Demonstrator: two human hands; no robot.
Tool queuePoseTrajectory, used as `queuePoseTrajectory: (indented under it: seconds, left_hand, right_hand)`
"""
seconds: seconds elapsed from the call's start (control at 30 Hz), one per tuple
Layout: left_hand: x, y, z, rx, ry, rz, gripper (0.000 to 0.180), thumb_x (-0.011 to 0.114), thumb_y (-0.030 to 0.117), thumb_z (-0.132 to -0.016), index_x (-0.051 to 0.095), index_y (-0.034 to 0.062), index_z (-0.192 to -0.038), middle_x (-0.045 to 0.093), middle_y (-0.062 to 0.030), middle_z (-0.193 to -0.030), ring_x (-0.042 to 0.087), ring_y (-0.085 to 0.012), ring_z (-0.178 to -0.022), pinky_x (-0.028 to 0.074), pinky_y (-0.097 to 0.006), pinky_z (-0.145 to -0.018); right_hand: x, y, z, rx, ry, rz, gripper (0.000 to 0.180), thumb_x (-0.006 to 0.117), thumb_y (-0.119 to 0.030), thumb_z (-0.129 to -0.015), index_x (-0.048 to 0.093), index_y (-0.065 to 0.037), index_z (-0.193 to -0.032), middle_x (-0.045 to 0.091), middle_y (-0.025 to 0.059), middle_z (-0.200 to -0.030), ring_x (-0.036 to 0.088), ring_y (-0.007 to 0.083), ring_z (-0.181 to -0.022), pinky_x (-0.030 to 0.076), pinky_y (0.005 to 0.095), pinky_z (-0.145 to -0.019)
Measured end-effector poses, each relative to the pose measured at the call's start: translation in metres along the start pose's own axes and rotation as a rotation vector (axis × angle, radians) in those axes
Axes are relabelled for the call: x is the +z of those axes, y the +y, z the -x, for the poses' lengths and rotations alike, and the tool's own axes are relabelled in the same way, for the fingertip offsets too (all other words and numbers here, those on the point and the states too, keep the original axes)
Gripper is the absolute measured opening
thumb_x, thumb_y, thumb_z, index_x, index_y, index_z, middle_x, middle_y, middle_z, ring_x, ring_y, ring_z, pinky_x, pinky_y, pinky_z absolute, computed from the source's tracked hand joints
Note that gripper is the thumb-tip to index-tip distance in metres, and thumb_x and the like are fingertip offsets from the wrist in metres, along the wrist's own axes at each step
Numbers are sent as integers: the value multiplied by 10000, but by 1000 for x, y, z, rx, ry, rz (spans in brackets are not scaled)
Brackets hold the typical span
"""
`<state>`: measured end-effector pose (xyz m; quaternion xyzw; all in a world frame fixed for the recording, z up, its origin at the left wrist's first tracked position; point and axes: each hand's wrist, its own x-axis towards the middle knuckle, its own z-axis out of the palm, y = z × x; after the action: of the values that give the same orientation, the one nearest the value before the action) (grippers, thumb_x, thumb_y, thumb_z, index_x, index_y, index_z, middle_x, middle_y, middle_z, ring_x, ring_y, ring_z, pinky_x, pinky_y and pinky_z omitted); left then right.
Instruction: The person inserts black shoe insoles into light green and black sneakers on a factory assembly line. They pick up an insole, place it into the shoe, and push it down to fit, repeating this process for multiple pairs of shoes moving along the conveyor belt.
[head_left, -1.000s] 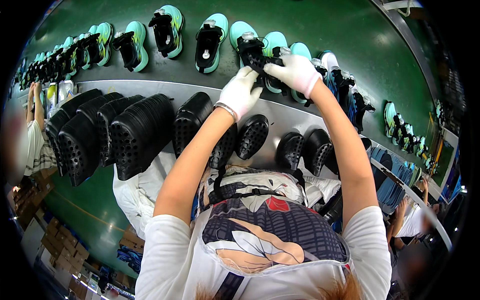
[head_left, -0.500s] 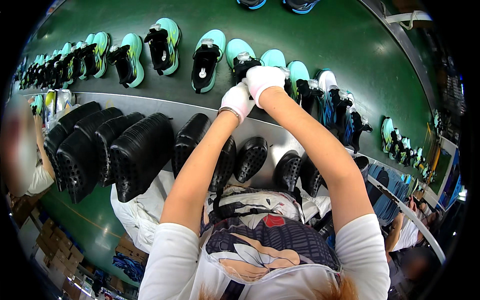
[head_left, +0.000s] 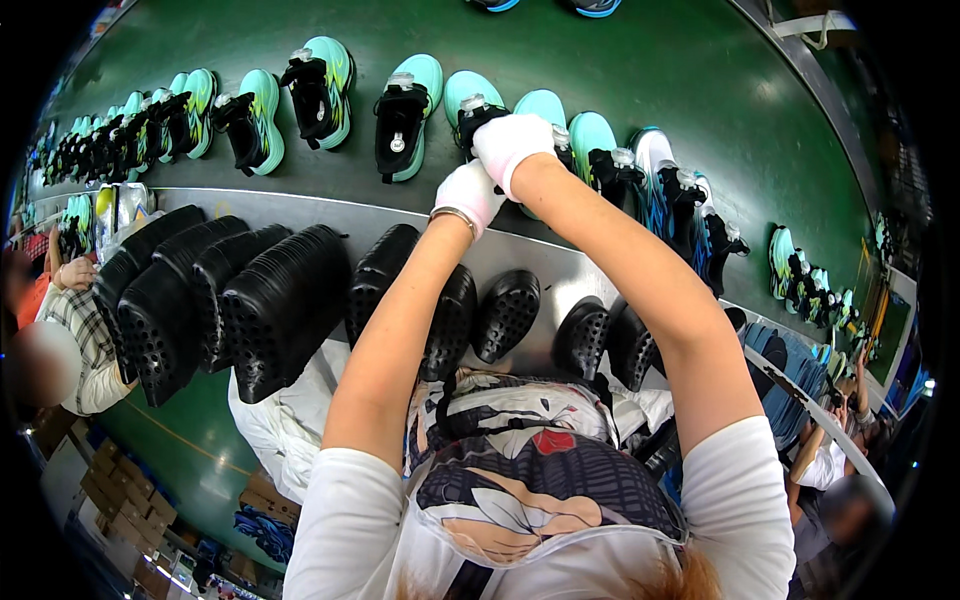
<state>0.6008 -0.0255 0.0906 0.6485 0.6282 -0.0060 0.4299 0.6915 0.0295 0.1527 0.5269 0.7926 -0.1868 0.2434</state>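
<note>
Both my hands wear white gloves and work close together at one mint-green shoe (head_left: 470, 92) with a black collar, standing toe-away on the dark green bench. My right hand (head_left: 513, 146) is closed over its opening, with the fingers curled down and partly hidden. Lower and to the left, my left hand (head_left: 470, 194) is closed at the heel end, its fingertips out of sight against the shoe. Beside it on the left stands another mint-green shoe (head_left: 408, 112) with a clear plastic piece at its tongue. To the right are more mint-green shoes (head_left: 597, 145).
Black shoe lasts (head_left: 285, 305) with dotted ends line the metal ledge (head_left: 300, 200) in front of me. Blue-and-white shoes (head_left: 660, 180) stand at the right. A co-worker's checked sleeve (head_left: 70, 325) is at the far left; another person (head_left: 830, 460) is at the right.
The nearby shoes and my gloved hands have shifted slightly left in view. My hands stay at the same shoe. At the left, a checked sleeve and a hand have come into sight.
</note>
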Motion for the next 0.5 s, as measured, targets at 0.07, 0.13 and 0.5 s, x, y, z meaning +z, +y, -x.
queuePoseTrajectory:
  seconds: [0.07,0.13,0.5]
  left_hand:
    - [0,1,-2,4,5,10,309,682,271,-782,644,62,-1006,658,-174,-1024,623,-353,-951,511,-430,-812]
    - [0,4,-2,32,-5,-26,249,636,231,-808,648,62,-990,654,-181,-1033,627,-357,-939,510,-434,-811]
    - [-23,0,22,292,86,-60,337,663,303,-791,629,42,-1001,596,-202,-1044,596,-364,-989,484,-417,-875]
  right_hand:
    - [4,-1,-5,8,5,-7,201,579,-151,-825,707,-91,-967,696,114,-993,675,264,-927,533,380,-765]
    - [8,2,-12,17,6,-15,215,607,-117,-806,702,-79,-995,696,104,-1020,676,257,-943,537,368,-772]
    - [-6,25,16,17,142,-231,328,519,-340,-890,701,-79,-971,688,148,-945,659,307,-892,509,409,-785]
